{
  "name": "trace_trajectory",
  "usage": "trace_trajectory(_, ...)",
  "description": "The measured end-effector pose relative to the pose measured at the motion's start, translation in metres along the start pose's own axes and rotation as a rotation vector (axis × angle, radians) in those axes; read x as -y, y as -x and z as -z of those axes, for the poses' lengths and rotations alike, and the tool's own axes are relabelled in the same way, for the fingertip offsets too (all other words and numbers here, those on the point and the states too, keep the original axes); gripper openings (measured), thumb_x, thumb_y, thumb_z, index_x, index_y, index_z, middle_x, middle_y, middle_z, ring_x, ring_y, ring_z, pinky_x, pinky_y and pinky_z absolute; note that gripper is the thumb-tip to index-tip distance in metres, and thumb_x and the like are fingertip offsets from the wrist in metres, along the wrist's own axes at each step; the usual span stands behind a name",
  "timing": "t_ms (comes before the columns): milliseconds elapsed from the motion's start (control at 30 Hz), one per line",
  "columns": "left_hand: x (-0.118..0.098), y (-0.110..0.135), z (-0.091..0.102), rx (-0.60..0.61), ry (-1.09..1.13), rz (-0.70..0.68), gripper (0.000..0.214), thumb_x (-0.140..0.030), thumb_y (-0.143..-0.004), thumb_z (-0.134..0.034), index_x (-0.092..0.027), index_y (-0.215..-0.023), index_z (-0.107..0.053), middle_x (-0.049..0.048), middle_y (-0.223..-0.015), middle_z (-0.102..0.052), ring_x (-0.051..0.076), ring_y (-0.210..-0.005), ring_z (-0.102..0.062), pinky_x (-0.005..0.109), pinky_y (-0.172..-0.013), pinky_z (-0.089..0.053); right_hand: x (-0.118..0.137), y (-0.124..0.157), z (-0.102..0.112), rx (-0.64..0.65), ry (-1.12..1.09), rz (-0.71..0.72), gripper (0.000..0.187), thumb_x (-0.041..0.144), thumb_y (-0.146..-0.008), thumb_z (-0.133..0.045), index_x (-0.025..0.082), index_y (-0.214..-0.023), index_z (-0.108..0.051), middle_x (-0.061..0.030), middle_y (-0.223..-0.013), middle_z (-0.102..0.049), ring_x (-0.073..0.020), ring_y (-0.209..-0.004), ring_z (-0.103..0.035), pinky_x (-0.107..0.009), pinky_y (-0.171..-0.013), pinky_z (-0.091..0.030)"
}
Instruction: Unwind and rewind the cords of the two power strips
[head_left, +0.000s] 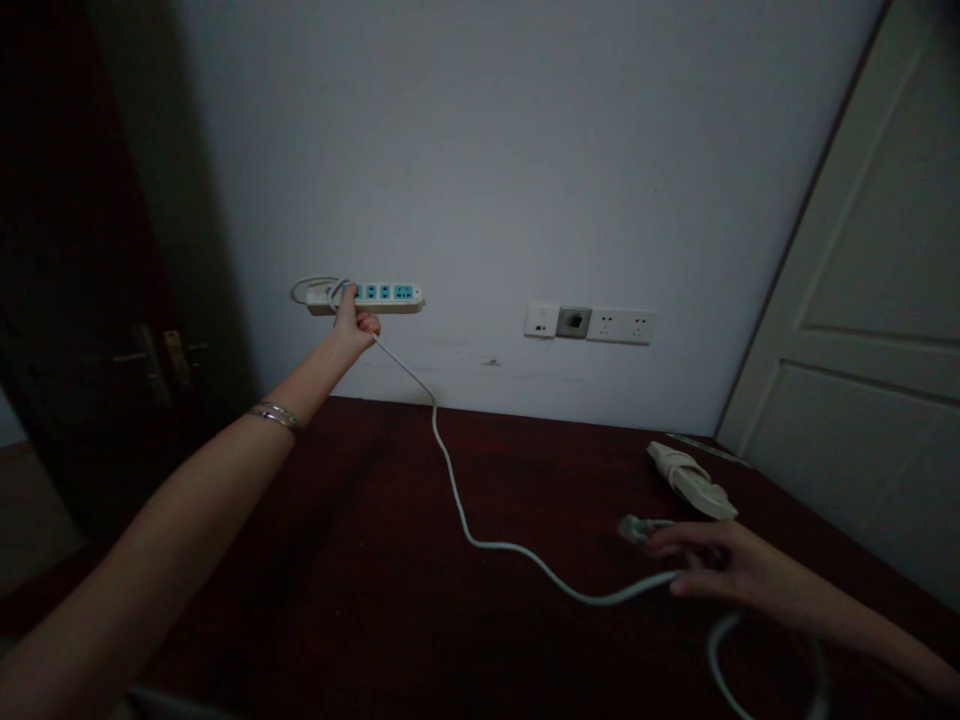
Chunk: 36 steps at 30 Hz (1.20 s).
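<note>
With fingers wrapped round it, my left hand (351, 322) holds a white power strip (397, 299) with blue sockets up in front of the wall. Some of its cord is looped about the strip's left end. From my left hand the white cord (450, 475) runs down in a wavy line to the right. My right hand (709, 558) grips that cord at the lower right, fingers curled. A clear-looking plug (634, 528) sticks out past its fingertips, slightly blurred. Below the right hand hangs a further loop of cord.
On the dark red tabletop (360, 560), a second white power strip (691, 480) with its cord wound round it lies at the right. Wall sockets (592, 324) sit above the table's back edge. A pale panelled door (862, 300) stands right, a dark door (82, 300) left.
</note>
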<state>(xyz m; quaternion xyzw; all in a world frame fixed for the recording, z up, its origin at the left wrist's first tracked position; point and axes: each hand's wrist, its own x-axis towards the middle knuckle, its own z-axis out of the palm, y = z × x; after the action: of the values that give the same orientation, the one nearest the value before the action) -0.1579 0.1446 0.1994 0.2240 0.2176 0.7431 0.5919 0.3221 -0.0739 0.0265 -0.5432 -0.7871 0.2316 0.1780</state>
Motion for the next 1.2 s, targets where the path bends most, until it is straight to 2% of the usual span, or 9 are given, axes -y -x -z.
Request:
trace_trajectory(167,-0.007,0.025,-0.021,0.087,-0.127,0.026,0.042,-0.044,-0.085,-0.049,-0.020,-0.061,-0.025,-0.0089,-0.048,-0.009,0.003,-0.039,-0.007,0.017,-0.031,-0.007,-0.002,-0.019,-0.001,-0.038,-0.092,-0.003,0.049,0.055,-0.076,-0.051,0.024,-0.111,-0.065,-0.0073,-0.115,-0.062,-0.0267,-0.102,-0.058,-0.039,-0.091,-0.044)
trace_trajectory(300,-0.007,0.038,-0.031,0.159,-0.203,0.021,0.043,-0.047,-0.084,-0.050,-0.021,-0.059,-0.026,-0.0089,-0.046,-0.010,0.004,-0.041,-0.005,0.017,-0.031,-0.005,-0.024,-0.046,-0.011,-0.090,-0.022,0.036,0.047,0.047,-0.085,-0.038,0.019,-0.116,-0.060,-0.0078,-0.121,-0.059,-0.0249,-0.113,-0.052,-0.039,-0.101,-0.035)
trace_trajectory(400,-0.001,0.044,-0.037,0.217,-0.254,0.066,0.042,-0.047,-0.082,-0.053,-0.020,-0.059,-0.029,-0.0092,-0.046,-0.010,0.003,-0.040,-0.005,0.017,-0.031,-0.005,-0.045,-0.068,-0.021,-0.133,0.183,0.038,0.046,0.030,-0.088,-0.030,0.015,-0.127,-0.050,-0.0107,-0.121,-0.058,-0.0222,-0.111,-0.053,-0.036,-0.100,-0.036)
trace_trajectory(500,0.008,0.054,-0.044,0.229,-0.265,0.097,0.041,-0.046,-0.079,-0.058,-0.019,-0.059,-0.034,-0.0094,-0.045,-0.012,0.002,-0.037,-0.007,0.017,-0.031,-0.004,-0.056,-0.086,-0.032,-0.135,0.410,-0.017,0.051,0.014,-0.084,-0.028,0.012,-0.134,-0.041,-0.0144,-0.121,-0.056,-0.0217,-0.107,-0.056,-0.034,-0.094,-0.040)
trace_trajectory(600,0.018,0.071,-0.050,0.233,-0.246,0.130,0.040,-0.045,-0.076,-0.062,-0.017,-0.060,-0.038,-0.0093,-0.043,-0.015,0.001,-0.035,-0.009,0.017,-0.030,-0.004,-0.055,-0.095,-0.042,-0.139,0.626,-0.061,0.062,0.002,-0.076,-0.030,0.007,-0.137,-0.033,-0.0215,-0.127,-0.049,-0.0268,-0.109,-0.054,-0.039,-0.087,-0.044)
trace_trajectory(700,0.029,0.089,-0.054,0.260,-0.247,0.163,0.041,-0.045,-0.075,-0.063,-0.017,-0.059,-0.039,-0.0094,-0.042,-0.017,0.000,-0.033,-0.010,0.016,-0.030,-0.004,-0.053,-0.099,-0.052,-0.142,0.734,-0.068,0.064,0.001,-0.075,-0.029,0.004,-0.139,-0.026,-0.0239,-0.128,-0.047,-0.0320,-0.116,-0.047,-0.045,-0.083,-0.044)
trace_trajectory(867,0.045,0.109,-0.053,0.320,-0.303,0.177,0.042,-0.045,-0.076,-0.062,-0.017,-0.056,-0.037,-0.0096,-0.041,-0.016,0.000,-0.030,-0.012,0.015,-0.029,-0.003,-0.061,-0.102,-0.060,-0.132,0.676,-0.138,0.066,0.003,-0.077,-0.032,0.002,-0.141,-0.017,-0.0255,-0.127,-0.047,-0.0294,-0.110,-0.053,-0.039,-0.084,-0.043)
trace_trajectory(1033,0.059,0.122,-0.046,0.395,-0.341,0.184,0.042,-0.045,-0.074,-0.064,-0.018,-0.056,-0.038,-0.0101,-0.038,-0.018,0.000,-0.029,-0.012,0.015,-0.028,-0.004,-0.069,-0.107,-0.065,-0.185,0.556,-0.217,0.052,0.023,-0.090,-0.026,0.004,-0.139,-0.024,-0.0238,-0.108,-0.060,-0.0299,-0.094,-0.062,-0.039,-0.077,-0.045)
trace_trajectory(1200,0.070,0.129,-0.033,0.364,-0.389,0.200,0.042,-0.045,-0.074,-0.063,-0.019,-0.055,-0.037,-0.0102,-0.037,-0.019,0.000,-0.029,-0.014,0.015,-0.028,-0.005,-0.073,-0.104,-0.064,-0.268,0.339,-0.336,0.055,0.042,-0.091,-0.026,0.007,-0.133,-0.033,-0.0206,-0.101,-0.064,-0.0291,-0.093,-0.063,-0.037,-0.076,-0.045)
